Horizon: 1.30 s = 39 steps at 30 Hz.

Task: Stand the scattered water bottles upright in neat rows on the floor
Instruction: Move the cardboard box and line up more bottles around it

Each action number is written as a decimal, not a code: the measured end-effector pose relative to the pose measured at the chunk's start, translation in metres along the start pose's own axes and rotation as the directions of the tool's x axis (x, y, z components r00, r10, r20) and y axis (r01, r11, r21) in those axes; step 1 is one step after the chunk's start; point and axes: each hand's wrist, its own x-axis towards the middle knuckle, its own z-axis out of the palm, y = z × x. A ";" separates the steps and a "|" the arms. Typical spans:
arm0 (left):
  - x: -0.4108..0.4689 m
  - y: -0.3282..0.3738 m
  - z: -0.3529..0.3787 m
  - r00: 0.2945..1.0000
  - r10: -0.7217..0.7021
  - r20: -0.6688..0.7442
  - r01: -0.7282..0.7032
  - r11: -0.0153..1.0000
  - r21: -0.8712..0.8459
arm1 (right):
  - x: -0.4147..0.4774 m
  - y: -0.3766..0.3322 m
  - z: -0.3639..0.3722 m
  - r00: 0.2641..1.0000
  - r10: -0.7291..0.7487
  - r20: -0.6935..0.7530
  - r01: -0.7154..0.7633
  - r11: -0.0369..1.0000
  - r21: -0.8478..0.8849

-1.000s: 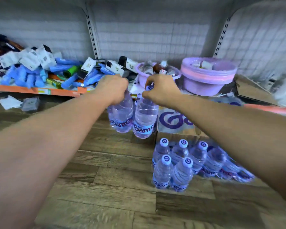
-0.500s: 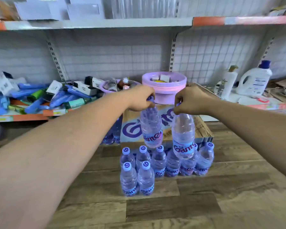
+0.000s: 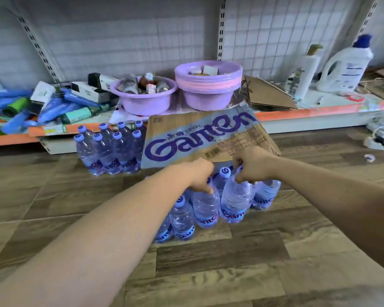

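Clear water bottles with purple caps and purple labels stand in a cluster on the wooden floor. My left hand grips the neck of one upright bottle in the front row. My right hand grips the neck of the bottle beside it. Both bottles are low, at or just above the floor; contact is unclear. Two more capped bottles stand to their left, and others stand behind, partly hidden by my hands. A second group of several bottles stands further back on the left.
A cardboard carton with purple lettering sits right behind the cluster. The low shelf holds two purple basins, blue packets, torn cardboard and white detergent bottles. A power strip and cable lie on the floor at the far right.
Both hands have lowered the two bottles from chest height in front of the carton down into the front row of the cluster. My view has tilted downward and moved closer.
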 end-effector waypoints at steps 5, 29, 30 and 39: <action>0.016 -0.001 0.033 0.999 -0.037 0.008 0.038 0.998 -0.045 | 0.016 -0.010 0.032 0.997 -0.028 0.068 0.035 0.995 -0.095; -0.037 -0.170 0.025 0.901 -0.297 -0.317 0.189 0.925 -0.328 | 0.115 -0.119 0.040 0.967 -0.212 -0.141 0.175 0.955 -0.238; -0.042 -0.187 0.026 0.890 -0.316 -0.329 0.216 0.927 -0.308 | 0.127 -0.132 0.045 0.964 -0.223 -0.146 0.185 0.954 -0.237; -0.051 -0.309 0.054 0.830 -0.468 -0.305 0.413 0.882 -0.229 | 0.228 -0.219 0.077 0.953 -0.247 -0.174 0.205 0.952 -0.229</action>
